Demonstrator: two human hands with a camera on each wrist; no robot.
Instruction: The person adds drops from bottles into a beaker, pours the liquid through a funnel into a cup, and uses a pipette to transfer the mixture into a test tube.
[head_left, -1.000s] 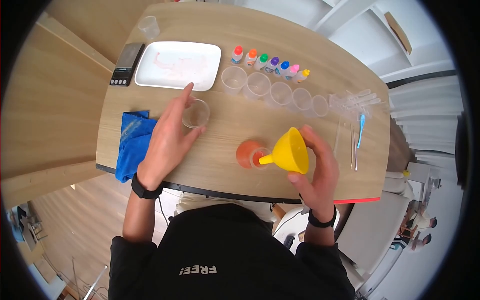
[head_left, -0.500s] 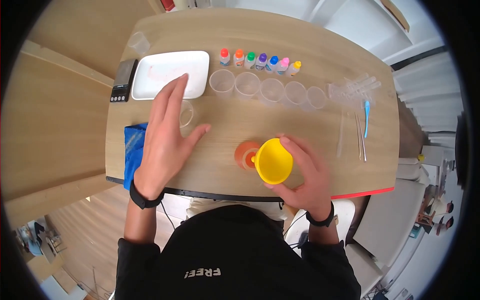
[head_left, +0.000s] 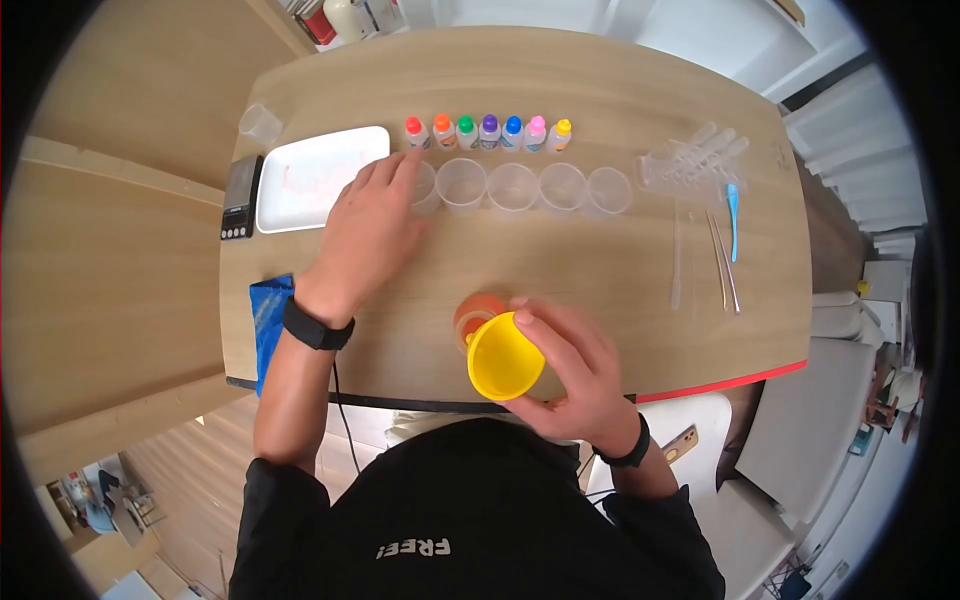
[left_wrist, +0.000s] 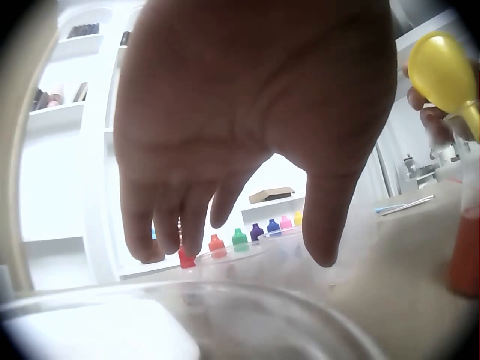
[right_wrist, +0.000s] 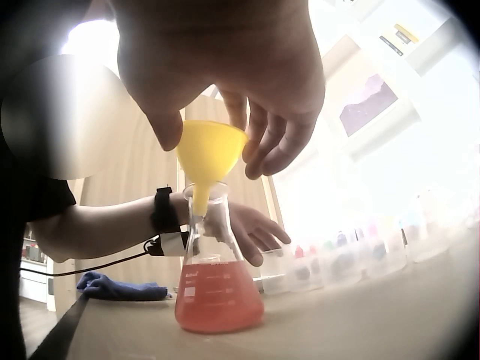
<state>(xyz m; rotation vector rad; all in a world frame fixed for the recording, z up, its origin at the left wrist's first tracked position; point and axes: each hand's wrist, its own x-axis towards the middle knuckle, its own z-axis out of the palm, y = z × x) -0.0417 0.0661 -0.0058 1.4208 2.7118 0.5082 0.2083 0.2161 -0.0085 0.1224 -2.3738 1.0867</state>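
My right hand (head_left: 570, 372) pinches a yellow funnel (head_left: 505, 358) by its rim, thumb on one side and fingers on the other. In the right wrist view the funnel's spout reaches down at the neck of a conical flask (right_wrist: 219, 296) of red liquid, which stands upright on the table. My left hand (head_left: 372, 235) is over the table with fingers extended and thumb apart, its fingertips overlapping the leftmost plastic cup (head_left: 426, 190) of the row. A clear rim (left_wrist: 262, 296) shows below that palm in the left wrist view; in the head view the hand hides this cup.
Several colour-capped dropper bottles (head_left: 489, 133) stand behind the cup row. A white tray (head_left: 300, 150), a black scale (head_left: 240, 195) and a blue cloth (head_left: 268, 315) lie at left. Droppers (head_left: 705, 155), a light-blue tool (head_left: 734, 225) and thin metal tools (head_left: 722, 260) lie at right.
My left hand has moved from beside the single clear cup forward and right, toward the cup row. My right hand has brought the funnel left, over the flask's mouth, with its bowl turned upward.
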